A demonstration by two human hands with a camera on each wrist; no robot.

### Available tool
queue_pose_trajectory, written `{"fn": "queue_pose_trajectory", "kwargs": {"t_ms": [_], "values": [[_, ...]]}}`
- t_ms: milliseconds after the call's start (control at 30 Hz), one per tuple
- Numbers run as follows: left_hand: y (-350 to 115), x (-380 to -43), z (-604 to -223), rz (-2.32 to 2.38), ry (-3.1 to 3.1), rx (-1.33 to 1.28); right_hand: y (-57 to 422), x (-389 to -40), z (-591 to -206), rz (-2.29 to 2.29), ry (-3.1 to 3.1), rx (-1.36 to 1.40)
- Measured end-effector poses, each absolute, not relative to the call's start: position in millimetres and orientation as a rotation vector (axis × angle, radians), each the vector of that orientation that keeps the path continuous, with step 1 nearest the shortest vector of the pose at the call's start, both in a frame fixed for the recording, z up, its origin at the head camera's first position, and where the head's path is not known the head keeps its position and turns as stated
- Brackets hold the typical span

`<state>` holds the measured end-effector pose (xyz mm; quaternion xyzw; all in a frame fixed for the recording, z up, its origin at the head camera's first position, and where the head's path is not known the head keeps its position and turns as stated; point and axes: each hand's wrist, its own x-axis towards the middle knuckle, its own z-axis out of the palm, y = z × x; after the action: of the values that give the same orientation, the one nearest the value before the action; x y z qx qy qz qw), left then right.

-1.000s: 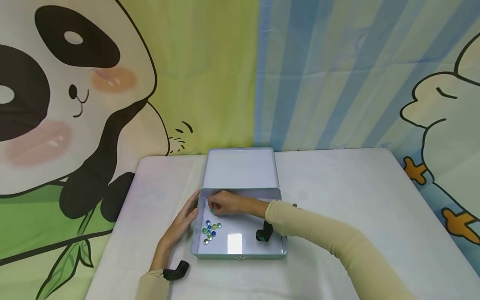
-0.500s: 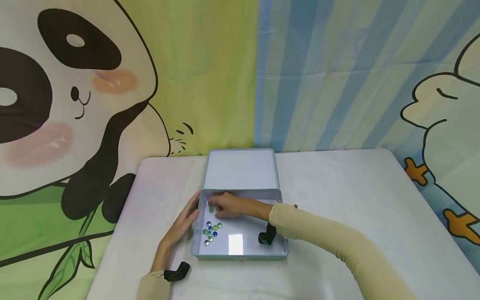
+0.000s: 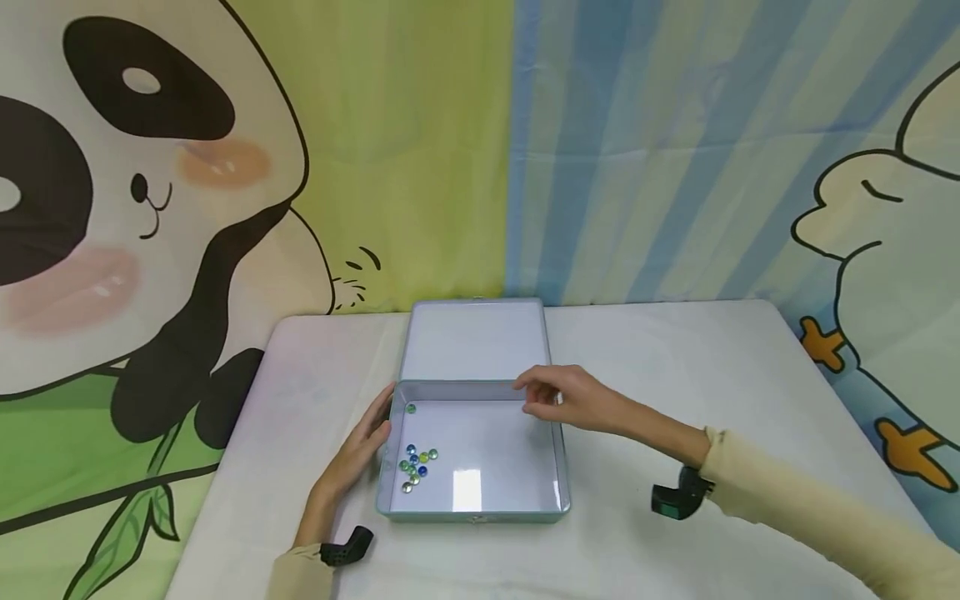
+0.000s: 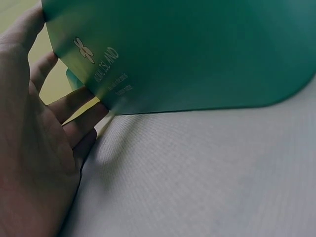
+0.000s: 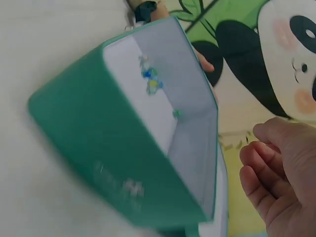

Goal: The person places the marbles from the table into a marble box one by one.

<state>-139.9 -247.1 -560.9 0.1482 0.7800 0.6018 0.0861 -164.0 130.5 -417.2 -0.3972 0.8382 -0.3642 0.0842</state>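
Note:
An open tin box [image 3: 510, 467], pale inside and green outside, sits on the table. Several small glass marbles [image 3: 423, 457], blue, green, yellow and clear, cluster on its left floor. A single green marble [image 3: 411, 408] lies by itself near the back left corner. My left hand [image 3: 352, 462] rests against the box's left side with fingers extended; in the left wrist view its fingertips touch the green wall [image 4: 187, 59]. Above the box's right rim is my right hand [image 3: 570, 396], its fingers loosely bent; the right wrist view shows nothing between those fingers [image 5: 256, 190].
The hinged lid [image 3: 472, 342] stands folded back behind the box. A white cloth covers the table [image 3: 660, 367]. Behind it hangs a curtain [image 3: 420, 167] with a printed panda. Black wrist cameras [image 3: 678, 496] are strapped to both wrists.
My right hand has let go of the green marble at the back left corner and moved right, up to the box's right rim. The left hand has stayed at the left side.

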Motion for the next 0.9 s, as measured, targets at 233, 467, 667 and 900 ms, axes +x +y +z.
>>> {"fn": "queue_pose_trajectory", "kwargs": {"t_ms": [233,467,667,900], "values": [[-247.4,-137.9,-561.7,1.760,2.340,0.435,215.1,-133.3,-418.7,-1.076,2.730,-0.994],[-247.8,-139.9,-559.2,1.763,2.338,0.431,253.6,-107.5,-426.3,-1.018,2.855,-0.962],[-248.3,-137.9,-557.8,1.788,2.326,0.424,258.4,-104.3,-438.2,-1.062,2.834,-1.015],[-246.1,-139.4,-559.6,1.794,2.326,0.434,244.1,-118.3,-468.4,-0.986,2.808,-0.949]]}}
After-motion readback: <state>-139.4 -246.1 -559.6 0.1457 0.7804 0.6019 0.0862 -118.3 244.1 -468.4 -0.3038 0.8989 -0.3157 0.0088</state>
